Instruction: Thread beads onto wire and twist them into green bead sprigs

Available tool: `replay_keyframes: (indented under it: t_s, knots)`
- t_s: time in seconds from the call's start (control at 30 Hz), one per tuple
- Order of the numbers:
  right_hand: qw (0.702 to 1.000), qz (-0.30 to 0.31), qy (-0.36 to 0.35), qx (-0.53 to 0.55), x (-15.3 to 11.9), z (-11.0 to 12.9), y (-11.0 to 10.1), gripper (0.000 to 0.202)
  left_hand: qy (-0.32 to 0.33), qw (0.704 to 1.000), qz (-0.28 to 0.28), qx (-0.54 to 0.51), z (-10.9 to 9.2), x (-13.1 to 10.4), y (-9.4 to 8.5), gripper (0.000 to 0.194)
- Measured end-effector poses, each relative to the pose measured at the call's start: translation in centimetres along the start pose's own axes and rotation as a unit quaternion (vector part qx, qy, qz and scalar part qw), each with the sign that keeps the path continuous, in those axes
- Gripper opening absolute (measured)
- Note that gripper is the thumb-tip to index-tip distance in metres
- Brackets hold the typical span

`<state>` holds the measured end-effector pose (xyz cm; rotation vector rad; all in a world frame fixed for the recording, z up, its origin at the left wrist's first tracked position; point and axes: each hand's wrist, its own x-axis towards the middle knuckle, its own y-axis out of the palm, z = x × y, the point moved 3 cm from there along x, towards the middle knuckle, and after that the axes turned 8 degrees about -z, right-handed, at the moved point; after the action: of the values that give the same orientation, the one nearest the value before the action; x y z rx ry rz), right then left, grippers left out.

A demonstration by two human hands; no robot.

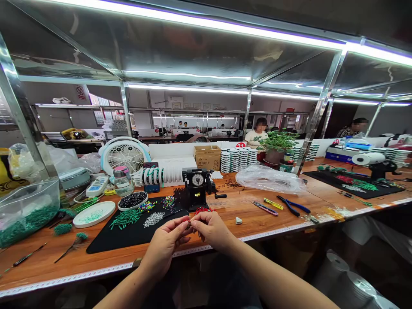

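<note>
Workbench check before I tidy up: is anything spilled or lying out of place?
Nothing looks spilled. Beads sit in sorted piles on the black mat. The blue-handled pliers and a few loose wires lie scattered on the bare table.

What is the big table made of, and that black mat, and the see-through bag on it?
The table looks like wood, or a wood-look top: orange-brown with grain lines and a slight shine. The black mat seems soft rubber or felt, dull with no glare. The bag looks like thin plastic, crinkled, clear and glossy.

item between fingers (189,223) too small, forearms cropped
</note>
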<state>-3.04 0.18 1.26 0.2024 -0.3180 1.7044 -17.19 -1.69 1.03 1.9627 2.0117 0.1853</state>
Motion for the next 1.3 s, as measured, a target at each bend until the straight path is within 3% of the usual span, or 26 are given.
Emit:
replay_keyframes:
  t_s: [0.23,0.9,1.17,1.3]
  knots:
    - [1.0,0.0,0.015,0.017,0.17,-0.1,-0.18,0.022,0.007,1.0,-0.002,0.021,0.1,0.47,-0.22,0.034]
    - [0.998,-0.033,-0.03,-0.05,-0.31,0.65,-0.3,0.017,-0.002,0.999,-0.01,0.037,0.36,0.41,-0.49,0.043]
    - [0.995,-0.041,-0.05,-0.082,-0.38,0.47,-0.08,0.017,-0.017,1.0,-0.01,0.013,0.5,0.47,-0.34,0.033]
    - [0.986,-0.051,-0.096,-0.126,-0.53,0.63,-0.06,0.016,-0.034,0.999,-0.019,-0.013,0.57,0.31,-0.35,0.023]
